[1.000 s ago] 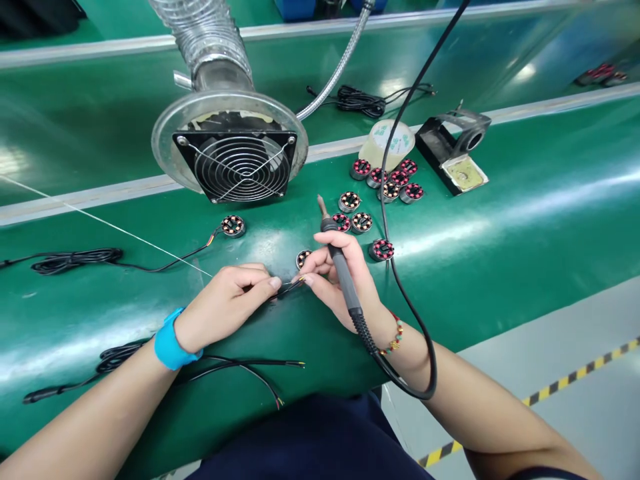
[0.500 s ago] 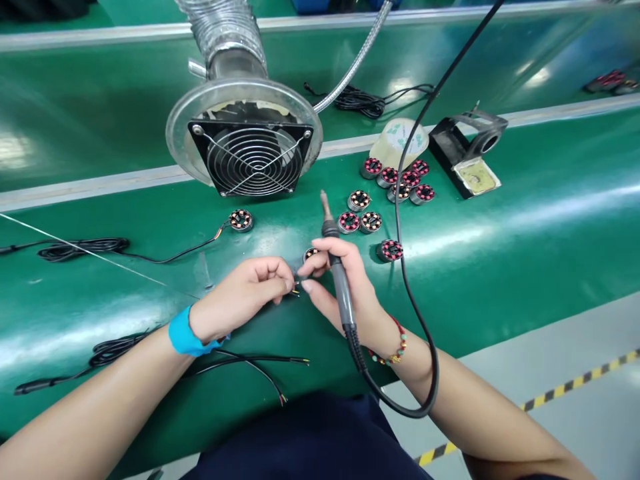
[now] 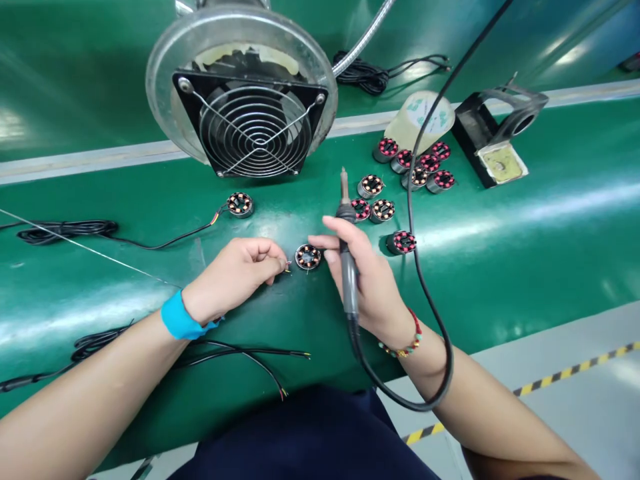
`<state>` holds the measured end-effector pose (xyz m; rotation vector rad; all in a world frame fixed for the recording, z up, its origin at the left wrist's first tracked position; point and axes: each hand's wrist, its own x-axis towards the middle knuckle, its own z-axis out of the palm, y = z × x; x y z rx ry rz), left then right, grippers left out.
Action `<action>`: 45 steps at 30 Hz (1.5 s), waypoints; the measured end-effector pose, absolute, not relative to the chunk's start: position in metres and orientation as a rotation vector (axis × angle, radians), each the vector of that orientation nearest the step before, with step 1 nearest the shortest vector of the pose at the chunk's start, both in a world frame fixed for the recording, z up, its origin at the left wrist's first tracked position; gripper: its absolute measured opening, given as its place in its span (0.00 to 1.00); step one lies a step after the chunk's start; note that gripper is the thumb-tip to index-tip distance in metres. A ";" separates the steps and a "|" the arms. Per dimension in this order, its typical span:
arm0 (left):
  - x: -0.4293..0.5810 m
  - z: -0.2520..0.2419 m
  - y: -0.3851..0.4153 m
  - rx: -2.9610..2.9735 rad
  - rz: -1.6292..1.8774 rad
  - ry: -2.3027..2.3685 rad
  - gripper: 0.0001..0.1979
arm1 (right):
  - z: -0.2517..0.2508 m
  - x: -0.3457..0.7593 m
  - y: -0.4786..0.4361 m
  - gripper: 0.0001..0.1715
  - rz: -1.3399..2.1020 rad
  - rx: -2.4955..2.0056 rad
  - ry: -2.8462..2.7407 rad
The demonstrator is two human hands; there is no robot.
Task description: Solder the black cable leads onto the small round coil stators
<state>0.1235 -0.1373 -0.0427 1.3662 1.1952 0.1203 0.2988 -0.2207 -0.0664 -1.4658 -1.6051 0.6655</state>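
Between my hands, a ring-shaped motor stator with copper windings rests on the green bench. My left hand is closed in a pinch on thin cable wires, their ends poking out just left of the stator. My right hand holds a soldering iron, tip pointing up and away from me; the index finger reaches close to the stator's right side. Whether that finger touches it I cannot tell. Below my left wrist lie black cables with bared coloured ends.
A fume extractor fan hangs over the back left. Several stators cluster by a tape roll, near the iron stand. One wired stator sits left. The iron's black cord crosses the right side.
My right hand has drawn away from my left, uncovering the stator between them. My left hand still pinches the wires. The camera view has shifted, with the fan now larger.
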 end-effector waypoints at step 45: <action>0.126 -0.043 -0.137 1.384 0.133 1.252 0.06 | -0.063 0.306 -0.222 0.17 0.541 -1.309 -1.564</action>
